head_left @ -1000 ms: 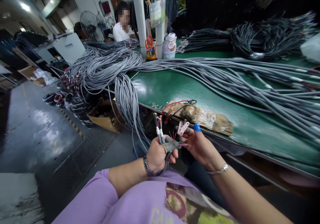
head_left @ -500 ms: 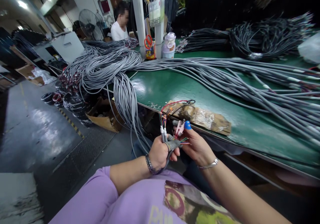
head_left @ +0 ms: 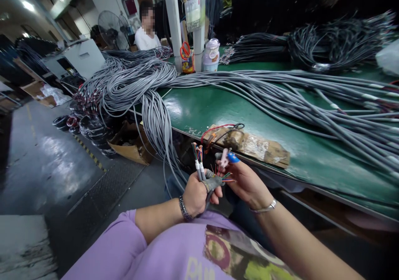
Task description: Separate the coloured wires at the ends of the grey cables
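My left hand (head_left: 195, 194) is closed around grey cables (head_left: 200, 172), whose stripped ends fan out into thin coloured wires (head_left: 197, 150) above the fist. A worn grey covering wraps the left thumb, and more coloured wires (head_left: 229, 178) stick out beside its tip. My right hand (head_left: 249, 182), with a blue cover (head_left: 232, 157) on the thumb, pinches a small pale pink tool (head_left: 224, 157). Its exact kind is unclear. Right fingertips are close to the wires by the left thumb; whether they touch is hidden.
A taped wooden board (head_left: 254, 147) with red and black leads lies at the edge of the green table (head_left: 193, 107). Grey cable bundles (head_left: 140, 80) cross the table and hang over its edge. A post (head_left: 173, 26) and a lidded cup (head_left: 211, 55) stand behind. A person (head_left: 146, 34) sits farther back.
The upright cable ends in my left hand have tipped left and spread slightly. The pink tool has turned in my right fingers. The person behind has shifted a little left.
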A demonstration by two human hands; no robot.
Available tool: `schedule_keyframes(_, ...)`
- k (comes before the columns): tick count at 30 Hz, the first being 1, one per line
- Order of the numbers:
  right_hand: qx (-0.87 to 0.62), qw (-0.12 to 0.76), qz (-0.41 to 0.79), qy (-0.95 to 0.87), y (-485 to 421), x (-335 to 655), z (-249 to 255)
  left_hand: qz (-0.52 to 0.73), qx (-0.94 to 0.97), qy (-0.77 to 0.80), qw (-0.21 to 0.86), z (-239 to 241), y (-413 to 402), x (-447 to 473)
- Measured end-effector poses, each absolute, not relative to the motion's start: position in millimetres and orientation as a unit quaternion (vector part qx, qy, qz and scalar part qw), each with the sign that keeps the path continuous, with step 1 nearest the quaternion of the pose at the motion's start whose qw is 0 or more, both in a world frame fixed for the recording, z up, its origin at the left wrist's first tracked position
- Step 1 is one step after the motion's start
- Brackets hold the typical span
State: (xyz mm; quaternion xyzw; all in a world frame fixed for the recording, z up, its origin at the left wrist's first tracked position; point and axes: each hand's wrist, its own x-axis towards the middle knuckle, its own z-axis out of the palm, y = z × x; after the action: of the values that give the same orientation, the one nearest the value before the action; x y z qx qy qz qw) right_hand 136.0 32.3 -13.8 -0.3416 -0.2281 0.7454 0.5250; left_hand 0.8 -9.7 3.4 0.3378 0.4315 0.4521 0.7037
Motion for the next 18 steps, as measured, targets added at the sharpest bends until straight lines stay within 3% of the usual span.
schedule_keyframes(18,-0.297,0.522,0.782,-0.171,43,132,-26,0.465,0.313,0.439,0.702,4,-3,11)
